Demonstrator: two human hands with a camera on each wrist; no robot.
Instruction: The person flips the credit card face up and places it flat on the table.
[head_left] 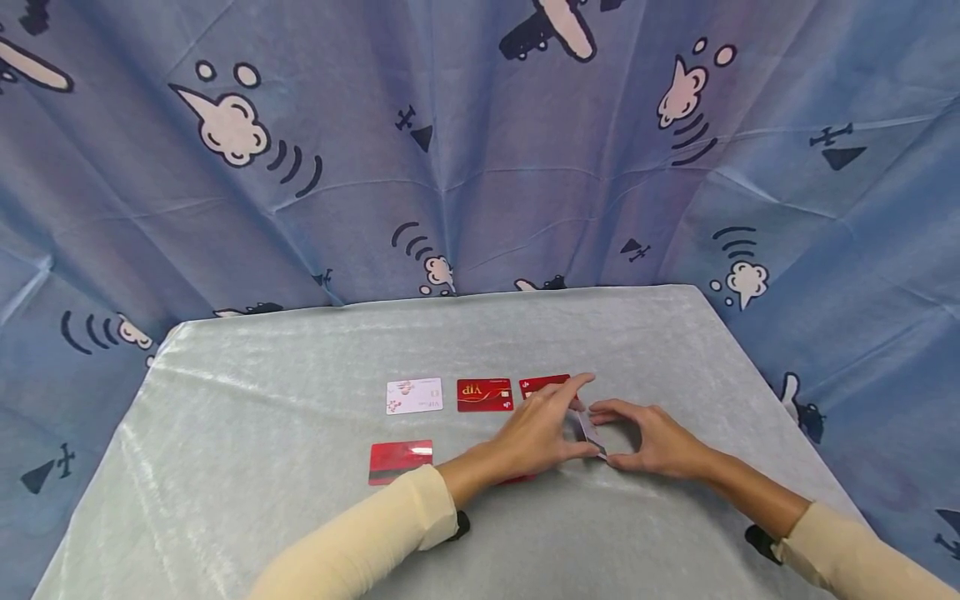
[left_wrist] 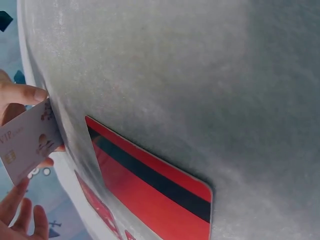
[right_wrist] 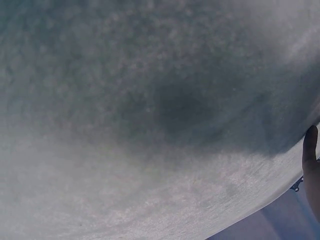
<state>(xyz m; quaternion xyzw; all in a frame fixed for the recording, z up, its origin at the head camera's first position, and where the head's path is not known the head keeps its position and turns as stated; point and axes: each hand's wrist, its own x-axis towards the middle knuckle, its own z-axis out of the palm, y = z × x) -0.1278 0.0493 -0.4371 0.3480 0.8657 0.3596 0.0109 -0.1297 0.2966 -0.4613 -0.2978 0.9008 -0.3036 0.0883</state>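
A white VIP card (head_left: pixel 589 431) stands tilted between the two hands, and the left wrist view shows its printed face (left_wrist: pixel 30 140). My left hand (head_left: pixel 528 429) reaches in from the left and pinches the card, its thumb at the near end. From the other side my right hand (head_left: pixel 660 442) holds the same card between thumb and fingers. Only one dark finger (right_wrist: pixel 311 160) appears in the right wrist view. Below the left hand lies a red card with a black stripe (left_wrist: pixel 150 175), mostly hidden in the head view.
A white card (head_left: pixel 414 396), a red VIP card (head_left: pixel 485 395) and a partly covered red card (head_left: pixel 542 385) lie in a back row. Nearer is another red striped card (head_left: pixel 401 461). A pale cloth covers the table (head_left: pixel 247 433); a blue patterned curtain (head_left: pixel 480 150) hangs behind.
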